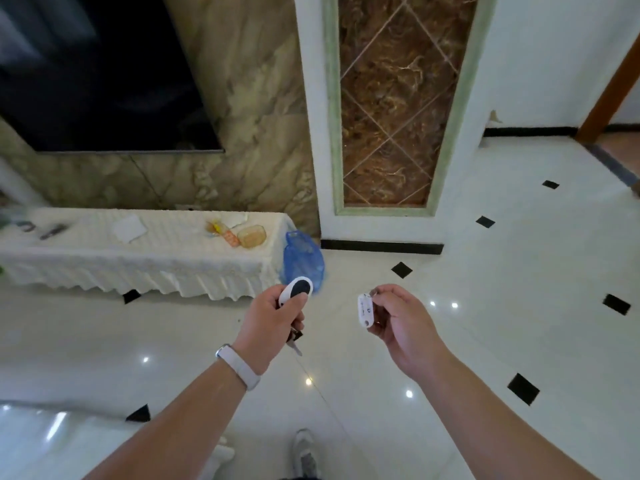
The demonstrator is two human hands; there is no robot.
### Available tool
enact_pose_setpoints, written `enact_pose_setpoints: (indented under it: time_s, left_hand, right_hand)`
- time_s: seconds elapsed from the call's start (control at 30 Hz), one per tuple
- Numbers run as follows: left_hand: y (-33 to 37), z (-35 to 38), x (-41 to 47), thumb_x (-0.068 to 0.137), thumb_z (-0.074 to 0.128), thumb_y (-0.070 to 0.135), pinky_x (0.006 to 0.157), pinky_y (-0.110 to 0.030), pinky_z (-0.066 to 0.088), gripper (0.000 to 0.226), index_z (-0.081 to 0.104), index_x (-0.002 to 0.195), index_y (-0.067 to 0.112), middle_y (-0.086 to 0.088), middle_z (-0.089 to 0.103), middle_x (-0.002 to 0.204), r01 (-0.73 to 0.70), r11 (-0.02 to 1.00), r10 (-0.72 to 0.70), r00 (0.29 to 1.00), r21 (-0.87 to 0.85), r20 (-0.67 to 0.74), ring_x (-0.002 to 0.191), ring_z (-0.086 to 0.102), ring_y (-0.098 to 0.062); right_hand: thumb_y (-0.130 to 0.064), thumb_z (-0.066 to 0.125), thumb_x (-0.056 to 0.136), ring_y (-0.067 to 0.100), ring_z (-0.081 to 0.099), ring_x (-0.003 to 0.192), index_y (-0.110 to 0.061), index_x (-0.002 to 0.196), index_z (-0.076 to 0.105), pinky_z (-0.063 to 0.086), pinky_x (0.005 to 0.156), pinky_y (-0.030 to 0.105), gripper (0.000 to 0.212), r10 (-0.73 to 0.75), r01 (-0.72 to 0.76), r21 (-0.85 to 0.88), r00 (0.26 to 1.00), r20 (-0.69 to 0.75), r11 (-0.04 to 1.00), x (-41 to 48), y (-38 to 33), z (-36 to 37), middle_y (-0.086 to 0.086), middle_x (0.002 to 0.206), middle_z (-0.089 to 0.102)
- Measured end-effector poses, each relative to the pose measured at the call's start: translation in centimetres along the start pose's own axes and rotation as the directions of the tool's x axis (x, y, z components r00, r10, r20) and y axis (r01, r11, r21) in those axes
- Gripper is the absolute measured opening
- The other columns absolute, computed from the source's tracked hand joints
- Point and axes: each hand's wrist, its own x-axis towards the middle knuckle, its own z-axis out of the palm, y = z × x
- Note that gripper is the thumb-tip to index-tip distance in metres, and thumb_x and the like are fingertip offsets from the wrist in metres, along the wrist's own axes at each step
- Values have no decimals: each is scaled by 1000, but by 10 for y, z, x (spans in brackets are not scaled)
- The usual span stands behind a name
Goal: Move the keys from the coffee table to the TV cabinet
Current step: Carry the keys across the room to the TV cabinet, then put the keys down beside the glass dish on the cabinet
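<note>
My left hand (268, 325) is closed around a white key fob with a dark oval face (297, 290); a key (294, 342) dangles below the fist. My right hand (398, 318) pinches the ring of a second set with a white oblong tag (364, 310) hanging from it. Both hands are held out over the floor, apart from each other. The TV cabinet (114, 259), covered with a white frilled cloth, stands ahead at the left, under a dark TV screen (97, 74).
On the cabinet lie a white sheet (129, 228), an amber dish (252, 235), small orange packets (223, 232) and dark items at the left end (52, 231). A blue plastic bag (303, 259) hangs at its right end. Glossy white tiled floor (502, 306) spreads around; my shoe (304, 452) shows below.
</note>
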Motion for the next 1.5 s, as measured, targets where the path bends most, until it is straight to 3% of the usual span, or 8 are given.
enact_pose_setpoints:
  time_s: [0.17, 0.43, 0.6, 0.83, 1.1, 1.23, 1.5]
  left_hand:
    - [-18, -43, 66, 87, 62, 25, 54, -32, 44, 12, 62, 77, 17, -3, 62, 62, 38, 999, -41, 996, -37, -77, 57, 58, -15]
    - [-14, -117, 215, 90, 60, 24, 49, -26, 44, 16, 59, 76, 17, -5, 59, 62, 52, 993, -62, 994, -107, -91, 56, 55, -15]
    - [-2, -181, 298, 91, 60, 27, 53, -28, 45, 13, 65, 93, 15, -5, 62, 66, 35, 995, -48, 989, -94, -139, 60, 58, -16]
    - [-13, -232, 356, 90, 62, 29, 56, -31, 45, 13, 64, 92, 16, -5, 63, 65, 57, 990, -80, 980, -128, -180, 62, 58, -19]
    - [-21, -270, 427, 90, 61, 23, 50, -27, 43, 19, 58, 72, 20, -4, 60, 60, 79, 988, -112, 960, -134, -257, 53, 54, -13]
    - [-24, -286, 484, 90, 62, 24, 52, -29, 44, 14, 61, 76, 19, -4, 60, 60, 106, 984, -143, 947, -140, -286, 56, 57, -15]
    - [-16, -306, 599, 90, 62, 23, 51, -27, 46, 10, 63, 83, 17, -5, 62, 63, 189, 981, -195, 915, -51, -353, 57, 60, -16]
  right_hand:
    - [-6, 54, 85, 22, 56, 73, -17, 70, 65, 48, 59, 31, 21, 58, -50, -107, 995, 78, 993, 62, 6, 52, 10, 79, 62]
    - [-7, 55, 86, 22, 56, 74, -17, 71, 66, 48, 62, 33, 22, 73, -63, -207, 997, 39, 976, 195, -14, 161, 9, 77, 63]
    - [-6, 53, 89, 17, 59, 69, -15, 77, 65, 48, 62, 33, 19, 27, -17, -182, 998, 50, 983, 260, -30, 235, 4, 71, 66]
    - [-9, 55, 89, 22, 62, 73, -14, 79, 67, 51, 63, 35, 17, 79, -42, -287, 990, 118, 957, 325, -25, 295, 13, 81, 67]
    - [-6, 51, 92, 24, 62, 72, -10, 85, 65, 52, 63, 33, 16, 132, -65, -298, 968, 212, 952, 410, -26, 352, 13, 82, 67]
    - [-1, 48, 90, 30, 57, 72, -4, 85, 63, 49, 69, 41, 16, 144, -71, -270, 954, 263, 960, 470, -24, 380, 21, 81, 64]
    - [6, 36, 89, 22, 54, 59, -7, 75, 57, 47, 55, 30, 29, 202, -166, -124, 902, 381, 978, 606, -40, 424, 12, 62, 60]
